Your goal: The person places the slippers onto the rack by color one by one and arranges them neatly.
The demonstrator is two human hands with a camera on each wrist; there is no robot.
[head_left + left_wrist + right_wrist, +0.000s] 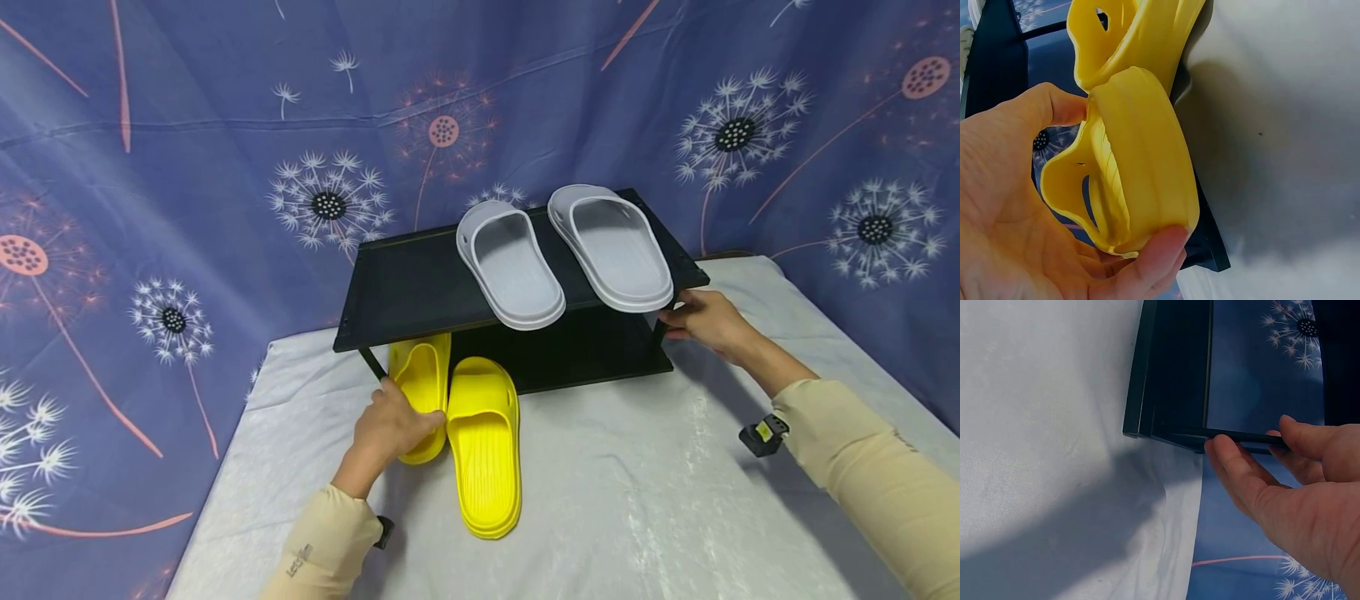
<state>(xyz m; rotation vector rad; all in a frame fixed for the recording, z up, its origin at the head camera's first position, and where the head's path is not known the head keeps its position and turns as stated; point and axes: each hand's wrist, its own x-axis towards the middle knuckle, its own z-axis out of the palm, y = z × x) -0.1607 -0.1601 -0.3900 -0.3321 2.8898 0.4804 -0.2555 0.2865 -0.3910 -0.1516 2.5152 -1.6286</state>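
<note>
A black two-tier shoe rack (408, 283) stands on the white cloth. My left hand (386, 425) grips the heel end of the left yellow slipper (423, 379), whose toe lies under the rack's upper shelf. In the left wrist view, the thumb and fingers (1154, 256) span this slipper's heel from both sides. Close beside it, the other yellow slipper (487, 467) extends from the rack's front edge toward me. At the rack's right end, my right hand (708, 325) holds the thin upright post (1241, 435) between thumb and fingers.
Two light grey slippers, a left one (517, 271) and a right one (618, 250), sit on the upper shelf toward its right side. The lower shelf (577, 350) is partly hidden beneath. Behind the rack hangs a blue dandelion-print curtain (210, 167). White cloth (615, 500) covers the surface.
</note>
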